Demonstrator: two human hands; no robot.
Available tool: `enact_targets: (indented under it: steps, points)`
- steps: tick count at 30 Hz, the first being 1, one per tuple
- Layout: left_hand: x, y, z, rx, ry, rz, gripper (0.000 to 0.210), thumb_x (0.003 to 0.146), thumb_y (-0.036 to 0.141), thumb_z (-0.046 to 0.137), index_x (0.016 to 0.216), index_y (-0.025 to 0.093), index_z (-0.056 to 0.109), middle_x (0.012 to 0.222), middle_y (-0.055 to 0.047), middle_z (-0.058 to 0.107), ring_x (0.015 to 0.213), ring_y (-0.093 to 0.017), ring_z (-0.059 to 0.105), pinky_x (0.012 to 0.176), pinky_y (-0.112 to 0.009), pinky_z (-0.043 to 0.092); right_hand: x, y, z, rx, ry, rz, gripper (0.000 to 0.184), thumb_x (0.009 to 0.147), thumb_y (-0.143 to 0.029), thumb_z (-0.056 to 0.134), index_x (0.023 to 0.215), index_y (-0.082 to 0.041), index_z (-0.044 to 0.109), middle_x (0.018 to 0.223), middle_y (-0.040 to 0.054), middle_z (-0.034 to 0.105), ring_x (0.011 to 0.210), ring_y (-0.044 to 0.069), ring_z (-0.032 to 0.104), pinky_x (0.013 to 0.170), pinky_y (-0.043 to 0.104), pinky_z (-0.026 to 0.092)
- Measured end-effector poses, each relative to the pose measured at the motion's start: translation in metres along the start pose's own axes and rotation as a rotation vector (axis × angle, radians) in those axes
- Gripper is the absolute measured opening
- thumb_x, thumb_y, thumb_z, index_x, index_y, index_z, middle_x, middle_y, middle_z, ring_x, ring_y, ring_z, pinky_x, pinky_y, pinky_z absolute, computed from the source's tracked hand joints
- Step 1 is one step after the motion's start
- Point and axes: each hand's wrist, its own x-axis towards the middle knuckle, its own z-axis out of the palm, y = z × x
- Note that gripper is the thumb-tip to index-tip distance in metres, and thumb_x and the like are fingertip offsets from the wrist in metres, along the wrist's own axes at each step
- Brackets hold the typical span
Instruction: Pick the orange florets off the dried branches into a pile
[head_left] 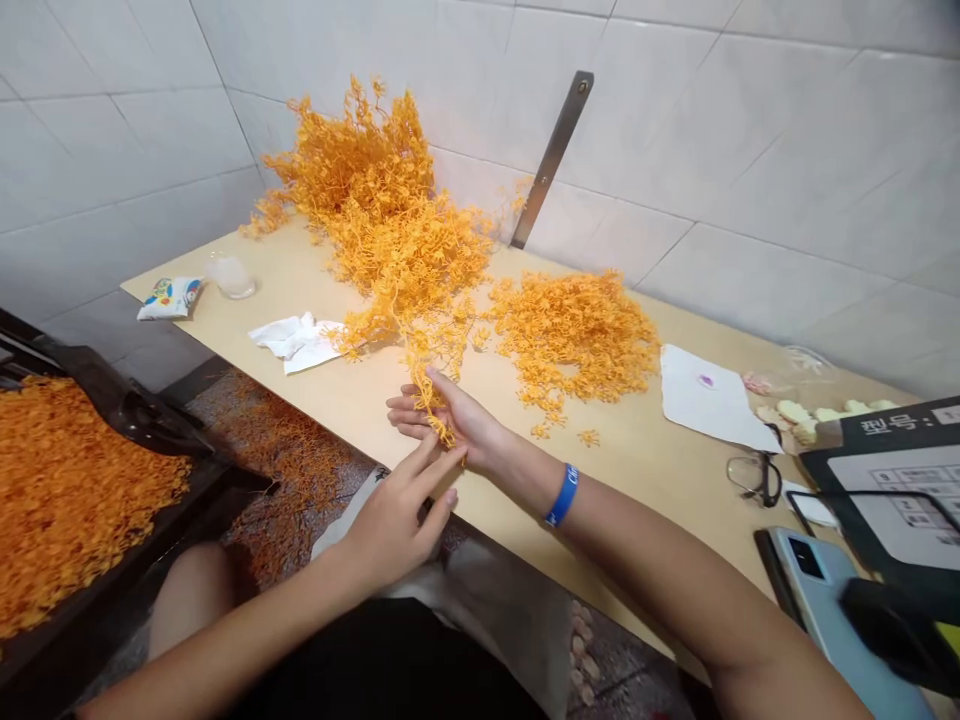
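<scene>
A thin strand of small orange branching pieces (pixel 425 390), apparently plastic, lies across the palm of my right hand (pixel 476 425). That palm is turned up, its thumb and fingers loosely around the strand. Just below, my left hand (pixel 397 520) has its fingers extended at the strand's lower end, the thumb apart. Beyond the hands, a tall tangled heap of the same orange pieces (pixel 375 190) spreads over the table (pixel 615 455). A lower, flatter pile of orange pieces (pixel 581 330) lies to the right, with a few loose bits near it.
A crumpled tissue (pixel 300 340), a clear cup (pixel 231 275) and a small packet (pixel 171 298) sit at left. On the right are a white sheet (pixel 712 395), glasses (pixel 754 478) and a phone (pixel 840 600). A metal bar (pixel 551 165) leans on the wall. A dark container (pixel 127 405) holds orange pieces.
</scene>
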Motion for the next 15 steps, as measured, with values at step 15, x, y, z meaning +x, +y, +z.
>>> enact_targets:
  steps: [15]
  points:
    - [0.119,-0.047,-0.080,-1.051,0.053,-0.654,0.029,0.090,0.041,0.061,0.094,0.014,0.069,0.106,-0.011,0.073,0.093,-0.019,0.070,0.086,-0.028,0.057,0.006,-0.028,0.002,-0.224,-0.027,-0.220,0.025,0.069,-0.009,0.054,0.088,-0.022,0.045,0.057,-0.0088,0.049,0.036,0.002,0.031,0.036,0.012,0.018]
